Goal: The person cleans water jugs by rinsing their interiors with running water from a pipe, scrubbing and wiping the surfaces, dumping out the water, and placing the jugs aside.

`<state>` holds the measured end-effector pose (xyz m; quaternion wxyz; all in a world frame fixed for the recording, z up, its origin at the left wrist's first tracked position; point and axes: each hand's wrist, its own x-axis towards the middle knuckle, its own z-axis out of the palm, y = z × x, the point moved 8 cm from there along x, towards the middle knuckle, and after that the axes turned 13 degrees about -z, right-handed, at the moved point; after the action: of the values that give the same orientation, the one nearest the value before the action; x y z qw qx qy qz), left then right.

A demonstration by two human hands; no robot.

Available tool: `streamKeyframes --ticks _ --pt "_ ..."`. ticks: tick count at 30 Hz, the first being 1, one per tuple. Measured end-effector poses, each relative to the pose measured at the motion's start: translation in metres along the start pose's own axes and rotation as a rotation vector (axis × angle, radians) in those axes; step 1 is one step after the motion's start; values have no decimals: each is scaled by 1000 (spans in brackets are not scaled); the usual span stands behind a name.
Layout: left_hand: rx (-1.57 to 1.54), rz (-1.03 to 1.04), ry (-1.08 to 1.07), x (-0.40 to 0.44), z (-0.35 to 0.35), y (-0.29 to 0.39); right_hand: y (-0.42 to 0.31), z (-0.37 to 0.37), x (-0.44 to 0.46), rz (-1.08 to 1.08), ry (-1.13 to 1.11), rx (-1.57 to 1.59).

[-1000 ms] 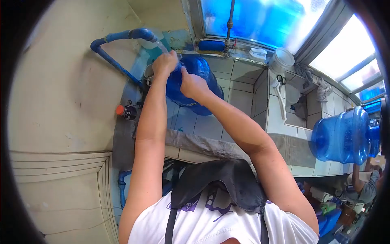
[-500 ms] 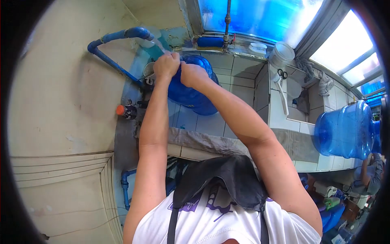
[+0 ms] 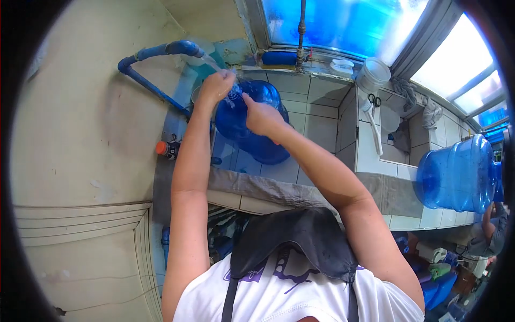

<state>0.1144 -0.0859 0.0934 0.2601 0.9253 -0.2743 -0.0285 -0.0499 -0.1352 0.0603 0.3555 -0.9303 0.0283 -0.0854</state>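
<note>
A large blue water jug (image 3: 263, 153) lies tilted in the tiled basin, its upper end towards the blue pipe. Water pours from the pipe's mouth (image 3: 194, 49) and splashes over my left hand (image 3: 216, 87). The fingers of that hand are closed in the stream; what they hold, if anything, is hidden by water. My right hand (image 3: 263, 117) grips the jug near its neck, the index finger pointing towards the splash and the other fingers bent against the jug.
An orange-capped bottle (image 3: 162, 147) stands left of my left forearm. A grey cloth (image 3: 263, 185) lies along the basin's front edge. Scissors (image 3: 374, 100) and a white bucket (image 3: 373, 74) are on the ledge. Another blue jug (image 3: 456, 174) lies at right, near a person's arm (image 3: 488, 225).
My hands have moved apart, the left slightly left and down, the right down and right. Water now splashes between them. The jug's lower end has shifted down.
</note>
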Motion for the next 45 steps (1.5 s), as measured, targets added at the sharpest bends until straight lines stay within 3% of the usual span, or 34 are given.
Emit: streamKeyframes --ticks 2,4,8,10,14,17,19,25,29,31,32,34,35,39,42,44,45 --pt "50 -80 72 4 -4 -5 -15 -1 -6 22 -38 -16" --pt "-2 -324 -140 4 9 -20 -19 1 -8 68 -72 -27" --pt "59 -224 -85 -2 7 2 -18 4 -3 76 -43 -21" --pt "27 -351 -30 -15 -4 16 -16 2 -1 104 -21 -19" --pt "133 -303 -63 -2 14 8 -12 -1 2 116 -1 -17" --pt "13 -426 -70 -6 16 0 -12 -6 4 64 -18 -38" --pt "80 -273 84 -1 11 4 -12 -7 5 45 -10 -31" --pt "62 -301 137 -14 9 12 -4 -4 12 139 198 -30" --pt "77 -349 161 -29 10 21 31 1 33 88 170 -46" --pt "36 -278 138 -24 13 17 28 -10 36 -193 260 -80" --pt "7 -196 108 -22 15 17 32 -19 33 -199 257 -82" --pt "-3 -105 47 -22 15 18 34 -25 10 128 -114 425" --pt "-14 -13 -17 -24 18 23 40 -22 5 207 -156 590" --pt "3 141 -119 -23 20 26 39 -22 -8 189 -218 800" --pt "-32 90 -169 -22 19 27 47 6 -14 84 -83 636" --pt "153 -249 -113 -25 13 16 37 6 -20 -143 189 54" --pt "153 -249 -114 -29 16 18 22 1 -29 -2 31 60"
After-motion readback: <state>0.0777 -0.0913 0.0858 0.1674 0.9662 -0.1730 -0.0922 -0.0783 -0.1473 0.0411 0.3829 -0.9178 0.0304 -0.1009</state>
